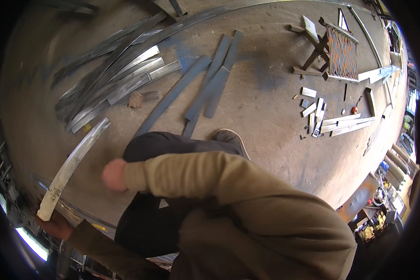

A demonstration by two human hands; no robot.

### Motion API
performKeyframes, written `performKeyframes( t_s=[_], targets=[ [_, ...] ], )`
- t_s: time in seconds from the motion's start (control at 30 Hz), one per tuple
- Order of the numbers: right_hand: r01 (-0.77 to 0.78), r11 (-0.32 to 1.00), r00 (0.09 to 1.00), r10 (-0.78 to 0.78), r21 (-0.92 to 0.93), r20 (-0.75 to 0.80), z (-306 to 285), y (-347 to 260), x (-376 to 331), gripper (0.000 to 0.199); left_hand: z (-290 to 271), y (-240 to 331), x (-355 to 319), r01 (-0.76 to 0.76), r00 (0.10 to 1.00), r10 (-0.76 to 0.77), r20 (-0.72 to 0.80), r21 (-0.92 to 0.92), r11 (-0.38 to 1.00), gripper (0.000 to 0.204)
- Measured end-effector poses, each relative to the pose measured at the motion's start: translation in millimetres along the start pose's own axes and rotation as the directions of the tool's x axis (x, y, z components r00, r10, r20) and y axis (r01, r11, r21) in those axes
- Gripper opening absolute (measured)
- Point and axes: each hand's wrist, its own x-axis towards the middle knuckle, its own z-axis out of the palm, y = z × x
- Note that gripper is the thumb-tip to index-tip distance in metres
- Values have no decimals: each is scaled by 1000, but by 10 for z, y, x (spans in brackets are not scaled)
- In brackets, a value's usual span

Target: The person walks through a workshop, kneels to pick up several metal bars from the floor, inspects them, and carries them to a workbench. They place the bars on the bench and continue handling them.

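At the lower left, my left hand [56,226] grips the near end of a long, silver metal bar [73,161]. The bar slants up and away from the hand, with dark handwritten marks near the held end. My right arm reaches across my body, and my right hand [114,175] hovers to the right of the bar, apart from it. Motion blur smears its fingers, so its grip cannot be made out. Just past the bar's far end lies a heap of steel bars [112,77] on the floor.
Blue-grey flat bars [210,81] lie ahead of my knee, near my shoe [231,140]. Short cut metal pieces [317,114] are scattered at the right. A metal frame strung with coloured cords [343,51] stands beyond them. Tools and clutter [378,210] line the right edge.
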Motion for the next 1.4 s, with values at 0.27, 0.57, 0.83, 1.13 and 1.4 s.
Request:
performKeyframes(
  t_s=[0.27,0.57,0.83,1.13,1.4],
  targets=[
    [-650,754,753,656,91,-55,-1040,1700,-1580,48,227,232,-172,176,982,-189,-7,-330,927,47],
    [-290,700,914,405,-652,29,-502,2818,-2878,42,344,341,-268,220,969,-244,-25,-356,908,49],
    [-495,752,867,457,-435,-197,-1066,2675,-2947,44,111,190,-124,137,990,-141,-2,-202,970,46],
    [-469,190,-196,930,862,-312,-1332,2750,-3260,59,144,150,-81,88,996,-86,21,-124,988,46],
    [-768,33,-331,834,639,-441,-894,3119,-3278,69,256,251,-107,223,970,-243,-18,-339,914,45]
  ],
)
